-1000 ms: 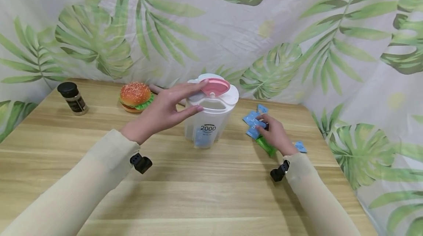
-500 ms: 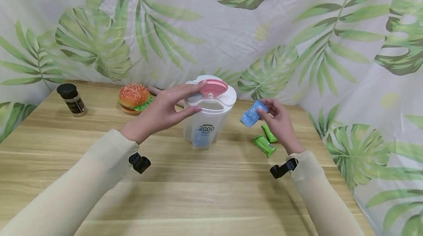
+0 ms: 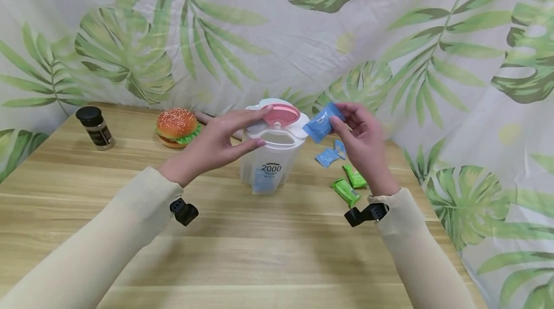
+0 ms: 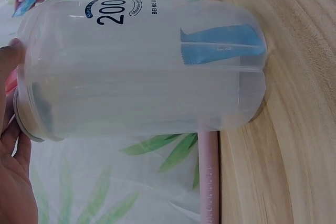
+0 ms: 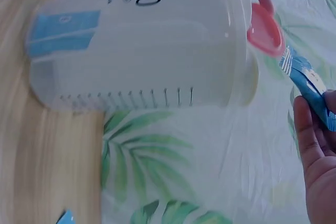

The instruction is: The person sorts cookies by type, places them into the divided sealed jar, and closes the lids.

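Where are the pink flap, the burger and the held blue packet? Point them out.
Pink flap point(image 3: 283, 116): head view, middle of its raised face.
Burger point(image 3: 176, 123): head view, on the seeded top bun.
Held blue packet point(image 3: 322, 125): head view, middle of its broad side.

The left fingers rest on the tub's top, at the flap, with one packet well below them inside the tub, at its bottom, while the right fingers hold another just right of that top. On the surface, two packets lie below the right fingers, two bars nearer the person, and the tub stands to their left. Left of the left fingers sits the burger, with the shaker farther left; the rod lies behind these fingers, and the curtain hangs behind everything.
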{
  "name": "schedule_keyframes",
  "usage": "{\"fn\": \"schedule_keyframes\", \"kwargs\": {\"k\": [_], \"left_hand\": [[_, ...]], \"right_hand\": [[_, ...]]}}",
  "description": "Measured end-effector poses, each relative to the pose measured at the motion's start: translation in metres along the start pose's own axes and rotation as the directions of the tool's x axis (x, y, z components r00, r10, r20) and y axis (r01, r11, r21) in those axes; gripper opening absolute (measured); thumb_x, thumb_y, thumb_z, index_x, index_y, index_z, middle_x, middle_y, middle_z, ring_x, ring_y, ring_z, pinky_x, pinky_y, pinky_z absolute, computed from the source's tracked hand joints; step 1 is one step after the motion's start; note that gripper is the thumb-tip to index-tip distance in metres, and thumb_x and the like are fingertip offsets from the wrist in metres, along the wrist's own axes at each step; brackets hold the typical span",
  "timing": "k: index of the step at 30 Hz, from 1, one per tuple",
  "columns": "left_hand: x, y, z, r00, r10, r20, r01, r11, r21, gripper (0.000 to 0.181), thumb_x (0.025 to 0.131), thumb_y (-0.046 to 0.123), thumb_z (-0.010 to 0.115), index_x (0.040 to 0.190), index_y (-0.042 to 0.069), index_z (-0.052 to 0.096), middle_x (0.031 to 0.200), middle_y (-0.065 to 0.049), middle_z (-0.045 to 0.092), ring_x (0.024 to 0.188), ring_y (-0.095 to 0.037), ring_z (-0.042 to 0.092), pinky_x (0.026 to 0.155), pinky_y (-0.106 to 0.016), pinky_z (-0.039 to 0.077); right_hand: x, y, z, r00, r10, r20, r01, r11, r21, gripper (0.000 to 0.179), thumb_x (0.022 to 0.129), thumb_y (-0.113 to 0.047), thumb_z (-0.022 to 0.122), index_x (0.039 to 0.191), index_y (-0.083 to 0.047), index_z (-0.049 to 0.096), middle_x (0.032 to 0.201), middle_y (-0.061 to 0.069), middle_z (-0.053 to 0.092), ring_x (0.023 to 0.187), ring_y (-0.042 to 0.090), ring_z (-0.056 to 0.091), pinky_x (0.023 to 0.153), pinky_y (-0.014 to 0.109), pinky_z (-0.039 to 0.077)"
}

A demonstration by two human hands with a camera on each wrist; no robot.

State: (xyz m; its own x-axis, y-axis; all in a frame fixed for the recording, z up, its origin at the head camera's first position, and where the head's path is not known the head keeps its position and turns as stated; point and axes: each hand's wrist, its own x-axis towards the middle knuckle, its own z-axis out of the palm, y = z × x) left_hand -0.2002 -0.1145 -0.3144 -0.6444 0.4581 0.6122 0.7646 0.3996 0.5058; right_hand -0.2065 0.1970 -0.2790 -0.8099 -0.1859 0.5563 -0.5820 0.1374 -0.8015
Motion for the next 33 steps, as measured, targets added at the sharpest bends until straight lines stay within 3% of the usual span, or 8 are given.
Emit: {"fn": "schedule_keyframes", "kwargs": {"k": [6,13,19,24,33], "left_hand": [[0.002,0.000,0.002,1.000,0.014,0.010,-0.014,1.000,-0.004,0.068,0.094,0.014,0.079,0.156,0.014,0.051,0.142,-0.007,0.069,0.136,-0.026,0.061,0.113,-0.049,0.049],[0.004,0.001,0.001,1.000,0.016,0.010,-0.016,1.000,-0.010,0.069,0.094,0.014,0.080,0.156,0.015,0.051,0.148,-0.008,0.065,0.137,-0.026,0.060,0.113,-0.048,0.050],[0.003,0.001,0.000,1.000,0.023,0.018,-0.023,1.000,0.003,0.069,0.095,0.016,0.078,0.158,0.017,0.049,0.147,-0.006,0.066,0.138,-0.025,0.060,0.114,-0.047,0.050],[0.003,0.001,0.000,0.999,0.026,0.023,-0.026,1.000,0.010,0.070,0.095,0.016,0.079,0.158,0.019,0.049,0.146,-0.006,0.066,0.138,-0.025,0.060,0.113,-0.048,0.050],[0.000,0.000,-0.002,1.000,0.010,0.018,-0.011,1.000,0.009,0.071,0.094,0.015,0.079,0.158,0.019,0.049,0.149,-0.008,0.064,0.138,-0.026,0.060,0.112,-0.051,0.049]], "right_hand": [[0.006,-0.007,0.026,0.994,-0.092,0.066,0.095,0.994,-0.051,0.027,0.101,0.008,0.061,0.127,0.015,0.060,0.107,-0.010,0.068,0.091,0.007,0.065,0.081,0.020,0.061],[0.008,-0.006,0.045,0.977,-0.150,0.153,0.167,0.980,-0.108,0.025,0.100,0.004,0.065,0.123,0.011,0.063,0.114,0.022,0.069,0.094,0.011,0.066,0.080,0.018,0.060],[0.004,-0.005,0.049,0.954,-0.163,0.250,0.220,0.951,-0.219,0.018,0.098,0.002,0.069,0.115,0.005,0.072,0.103,0.018,0.075,0.088,0.014,0.068,0.077,0.018,0.060],[0.001,-0.005,0.050,0.928,-0.188,0.321,0.274,0.928,-0.251,0.016,0.096,0.002,0.072,0.111,0.003,0.074,0.105,0.016,0.079,0.090,0.021,0.074,0.084,0.025,0.063],[-0.001,-0.003,0.050,0.879,-0.209,0.428,0.355,0.886,-0.297,0.014,0.095,-0.003,0.075,0.109,-0.003,0.079,0.104,0.009,0.078,0.093,0.016,0.068,0.083,0.025,0.057]]}}
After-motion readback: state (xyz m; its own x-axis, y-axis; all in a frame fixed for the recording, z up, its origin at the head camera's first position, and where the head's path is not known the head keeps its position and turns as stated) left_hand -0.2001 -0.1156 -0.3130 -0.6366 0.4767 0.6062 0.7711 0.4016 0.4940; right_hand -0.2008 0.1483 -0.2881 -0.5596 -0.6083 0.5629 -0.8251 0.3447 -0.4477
